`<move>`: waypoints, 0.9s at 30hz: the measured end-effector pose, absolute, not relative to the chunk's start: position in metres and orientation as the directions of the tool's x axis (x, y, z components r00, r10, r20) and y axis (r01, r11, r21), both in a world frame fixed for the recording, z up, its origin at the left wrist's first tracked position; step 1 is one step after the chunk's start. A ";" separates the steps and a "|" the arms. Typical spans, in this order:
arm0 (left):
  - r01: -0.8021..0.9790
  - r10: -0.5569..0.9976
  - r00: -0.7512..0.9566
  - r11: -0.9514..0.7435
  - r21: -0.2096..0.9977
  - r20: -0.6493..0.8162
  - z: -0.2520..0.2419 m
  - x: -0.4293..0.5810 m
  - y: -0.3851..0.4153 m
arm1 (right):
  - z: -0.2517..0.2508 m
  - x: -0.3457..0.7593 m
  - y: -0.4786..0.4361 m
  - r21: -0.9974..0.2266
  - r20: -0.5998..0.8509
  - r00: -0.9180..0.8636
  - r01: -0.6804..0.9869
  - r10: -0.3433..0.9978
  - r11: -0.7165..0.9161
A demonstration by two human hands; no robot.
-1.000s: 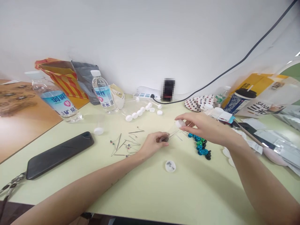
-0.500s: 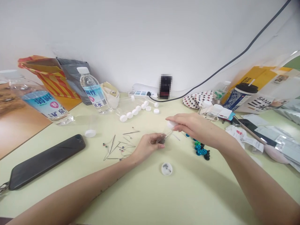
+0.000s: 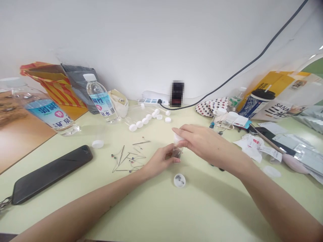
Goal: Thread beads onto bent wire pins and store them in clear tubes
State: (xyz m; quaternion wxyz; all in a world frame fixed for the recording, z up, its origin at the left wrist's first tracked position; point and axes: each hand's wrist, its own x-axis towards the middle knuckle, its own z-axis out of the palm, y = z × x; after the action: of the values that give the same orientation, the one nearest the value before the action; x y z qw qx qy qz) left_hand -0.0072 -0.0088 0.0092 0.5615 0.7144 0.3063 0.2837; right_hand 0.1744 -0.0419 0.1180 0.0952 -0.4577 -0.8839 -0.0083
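My left hand is closed around a small clear container with something dark inside, held over the middle of the table. A white cap sits at the container's top, between the fingers and thumb of my right hand. Whether the cap is fully seated cannot be made out. Just in front of them lies an upturned white cap with several tiny metallic bits in it. Left of my left hand are scattered thin bent metal pins with small coloured beads.
Capped clear tubes lie at the back by a power strip. Water bottles and a phone stand or lie at left. Papers, a lidded cup and a patterned pouch crowd the right.
My right hand has moved left with the white cap, onto the container's top. The container now stands more upright in my left hand. My right hand now covers most of the blue and black pieces.
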 end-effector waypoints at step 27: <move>0.138 0.732 0.678 -0.211 0.968 0.063 0.011 -0.008 -0.006 | 0.121 0.173 -0.046 -0.310 0.311 -0.597 0.672 0.739 0.673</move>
State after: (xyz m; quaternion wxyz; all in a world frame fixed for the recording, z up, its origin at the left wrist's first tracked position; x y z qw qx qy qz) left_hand -0.0076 -0.0065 0.0107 0.5528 0.7303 0.2980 0.2688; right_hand 0.1729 -0.0457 0.1215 0.2107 -0.3963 -0.8900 0.0802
